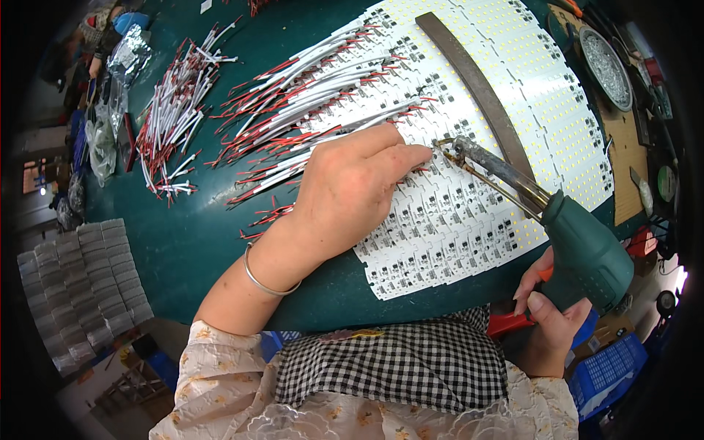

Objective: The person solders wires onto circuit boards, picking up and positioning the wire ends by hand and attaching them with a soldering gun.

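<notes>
My left hand [352,183] is closed in a pinch over the white circuit boards [440,249], which lie joined as a large sheet. A red wire end [420,170] peeks out under its fingertips; the rest of that wire is hidden by the hand. Low at the right, my right hand [554,319] grips the handle of a green soldering gun [587,246]. The gun's metal tip [443,144] points left and comes close to my left fingertips, above the boards. Rows of red and white wires [293,110] lie with their ends across the boards' left part.
A loose pile of wires [174,117] lies on the green table [213,257] farther left. A dark curved bar [477,88] rests across the boards. Stacked grey bundles [84,286] stand at left. A round metal dish [606,67] sits at far right, and a blue crate [609,370] lower right.
</notes>
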A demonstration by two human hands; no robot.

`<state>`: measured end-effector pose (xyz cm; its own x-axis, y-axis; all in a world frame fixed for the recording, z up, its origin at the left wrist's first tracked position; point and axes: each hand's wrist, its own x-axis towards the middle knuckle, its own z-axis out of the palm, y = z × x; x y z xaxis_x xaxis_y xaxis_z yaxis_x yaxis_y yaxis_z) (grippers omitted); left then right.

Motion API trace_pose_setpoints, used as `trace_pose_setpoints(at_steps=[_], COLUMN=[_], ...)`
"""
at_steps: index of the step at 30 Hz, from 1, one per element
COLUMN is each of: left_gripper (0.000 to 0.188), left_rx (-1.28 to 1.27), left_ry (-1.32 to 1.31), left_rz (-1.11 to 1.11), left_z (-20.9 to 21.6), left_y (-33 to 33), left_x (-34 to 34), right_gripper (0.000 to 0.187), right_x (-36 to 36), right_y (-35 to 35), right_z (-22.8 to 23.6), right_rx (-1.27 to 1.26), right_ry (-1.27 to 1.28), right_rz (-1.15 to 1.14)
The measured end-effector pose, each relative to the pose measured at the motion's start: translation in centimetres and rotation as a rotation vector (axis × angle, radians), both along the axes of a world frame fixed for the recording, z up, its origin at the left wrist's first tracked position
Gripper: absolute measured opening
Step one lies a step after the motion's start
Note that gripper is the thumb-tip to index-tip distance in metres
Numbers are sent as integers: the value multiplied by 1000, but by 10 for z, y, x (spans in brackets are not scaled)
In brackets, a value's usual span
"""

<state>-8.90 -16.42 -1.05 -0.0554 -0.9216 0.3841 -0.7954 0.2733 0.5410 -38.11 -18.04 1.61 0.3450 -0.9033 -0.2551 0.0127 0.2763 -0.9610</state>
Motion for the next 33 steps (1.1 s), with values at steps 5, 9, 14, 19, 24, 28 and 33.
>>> trace_pose_setpoints(at_steps=[5,9,14,19,24,28,33], left_gripper=[34,35,35,35,35,34,34], left_rx=[-30,-27,-71,-69,-74,-110,-130], left_ry=[-15,-31,-39,-49,-97,-45,8], left_rz=[5,8,4,-15,19,-31,-113], left_z=[0,0,-3,-3,-4,-8,-12], left_y=[0,0,0,0,1,-4,-6], left_x=[-1,-2,-1,1,0,1,3], right_gripper=[59,56,57,63,64,64,64], right_x=[-4,-5,1,8,0,-8,-10], right_y=[0,1,4,0,5,12,13], right_z=[0,-5,-2,1,3,4,10], right_rx=[26,-96,-193,-201,-183,-190,-86], right_ry=[36,122,124,33,5,34,43], right_rz=[61,115,70,-168,-100,-67,-21])
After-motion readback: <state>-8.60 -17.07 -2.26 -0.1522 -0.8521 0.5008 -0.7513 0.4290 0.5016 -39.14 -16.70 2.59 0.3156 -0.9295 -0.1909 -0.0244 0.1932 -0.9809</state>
